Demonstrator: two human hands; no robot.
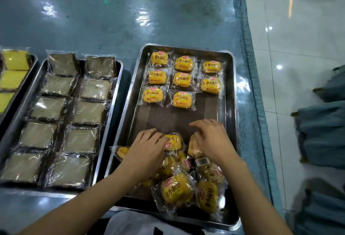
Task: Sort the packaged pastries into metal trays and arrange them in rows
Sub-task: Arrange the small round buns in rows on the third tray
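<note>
— What are the hands doing?

— The left hand (148, 146) lies knuckles up on a yellow bun packet (172, 142), fingers bent over its left end and touching it; whether they actually pinch it I cannot tell. The right hand (211, 138) has its fingers curled down over another packet (193, 147) just to the right, gripping its top.

— And where does that sit?

— Both packets lie at the far edge of a loose heap of yellow packets (179, 188) that fills the near end of the right-hand metal tray (230, 122). One packet (121, 151) hangs over the tray's left rim, beside the left wrist.

— Anything sorted yet?

— At the tray's far end eight packets (182, 79) lie flat in three columns: three, three and two. Between them and the heap a dark mesh liner (168, 115) shows.

— Further out?

— To the left a second tray (112, 107) holds brown cake slices (71, 113) in clear wrap, two columns of five. At the worktop's left edge a third tray (33, 60) carries yellow slices (13, 70). All stand on a blue cloth under clear plastic sheet (112, 25).
</note>
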